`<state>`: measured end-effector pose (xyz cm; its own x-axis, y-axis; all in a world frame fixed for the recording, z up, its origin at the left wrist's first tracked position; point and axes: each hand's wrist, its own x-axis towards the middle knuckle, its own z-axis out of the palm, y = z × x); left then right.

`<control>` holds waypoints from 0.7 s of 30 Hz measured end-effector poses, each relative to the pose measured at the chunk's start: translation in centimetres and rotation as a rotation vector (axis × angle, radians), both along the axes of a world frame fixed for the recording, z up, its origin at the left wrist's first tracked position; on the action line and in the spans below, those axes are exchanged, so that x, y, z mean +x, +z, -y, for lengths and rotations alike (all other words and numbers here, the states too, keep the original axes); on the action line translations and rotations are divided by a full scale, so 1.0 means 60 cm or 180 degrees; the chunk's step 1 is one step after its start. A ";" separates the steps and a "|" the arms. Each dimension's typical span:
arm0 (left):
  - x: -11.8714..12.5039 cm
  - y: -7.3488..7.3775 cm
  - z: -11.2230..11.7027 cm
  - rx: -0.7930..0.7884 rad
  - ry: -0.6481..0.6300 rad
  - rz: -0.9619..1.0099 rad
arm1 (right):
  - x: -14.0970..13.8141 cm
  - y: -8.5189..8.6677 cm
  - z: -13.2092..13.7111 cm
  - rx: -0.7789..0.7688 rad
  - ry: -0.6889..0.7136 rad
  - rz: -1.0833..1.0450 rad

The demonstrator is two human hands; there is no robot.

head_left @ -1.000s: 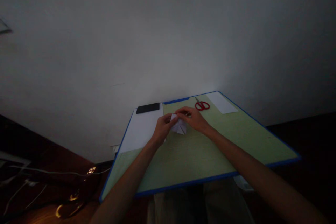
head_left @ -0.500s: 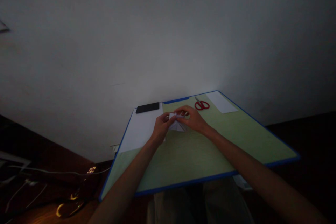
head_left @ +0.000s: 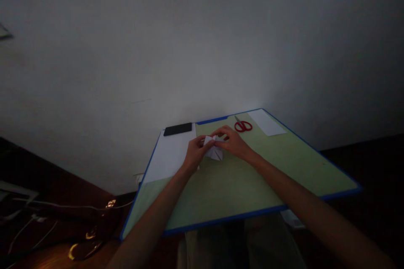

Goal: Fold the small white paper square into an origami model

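Note:
Between my two hands is a small folded piece of white paper point(head_left: 215, 153), held above the middle of the table. My left hand point(head_left: 195, 152) pinches its left side, thumb on the near face. On the other side, my right hand point(head_left: 232, 142) grips the upper right part between thumb and fingers. Creased flaps of the paper hang down below the fingertips. Some of its far side is hidden behind my fingers.
The green tabletop point(head_left: 240, 189) has a blue rim and stands against a wall point(head_left: 202, 42). Red-handled scissors point(head_left: 243, 126) lie beyond my right hand, near a white paper strip point(head_left: 267, 122). A black phone-like slab point(head_left: 177, 129) rests on a white sheet point(head_left: 166, 157) at left.
The folded paper has turned and opened slightly in my fingers, showing more of its creased near face. Both hands stay in nearly the same place.

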<state>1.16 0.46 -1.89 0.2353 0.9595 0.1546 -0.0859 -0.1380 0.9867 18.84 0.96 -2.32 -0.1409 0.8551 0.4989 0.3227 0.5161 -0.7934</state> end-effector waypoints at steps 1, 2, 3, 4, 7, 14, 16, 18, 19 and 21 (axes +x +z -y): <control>0.000 0.000 0.000 0.0027 0.0013 -0.0028 | 0.000 -0.001 0.000 -0.0040 0.0048 -0.0023; 0.000 0.001 0.000 0.0059 0.0031 -0.0052 | 0.000 -0.002 -0.001 -0.0096 0.0093 -0.0071; 0.000 0.001 -0.001 0.0091 0.0056 -0.0084 | -0.001 -0.003 -0.002 -0.0158 0.0126 -0.0141; -0.001 0.001 -0.002 0.0119 0.0091 -0.0118 | 0.000 -0.003 -0.002 -0.0220 0.0155 -0.0225; -0.002 0.000 -0.005 0.0152 0.0184 -0.0201 | 0.001 -0.002 -0.003 -0.0326 0.0176 -0.0444; -0.001 0.002 -0.002 0.0203 0.0118 -0.0247 | 0.005 0.000 -0.005 -0.0236 0.0169 -0.0349; -0.001 0.004 -0.001 0.0211 0.0059 -0.0265 | 0.005 -0.002 -0.006 -0.0186 0.0230 -0.0344; -0.001 0.004 0.001 0.0205 -0.0002 -0.0255 | 0.005 -0.003 -0.008 -0.0167 0.0263 -0.0319; -0.001 0.005 0.001 0.0195 -0.0033 -0.0241 | 0.005 -0.004 -0.008 -0.0159 0.0249 -0.0293; -0.001 0.005 0.002 0.0164 -0.0113 -0.0204 | 0.005 -0.004 -0.009 -0.0150 0.0205 -0.0257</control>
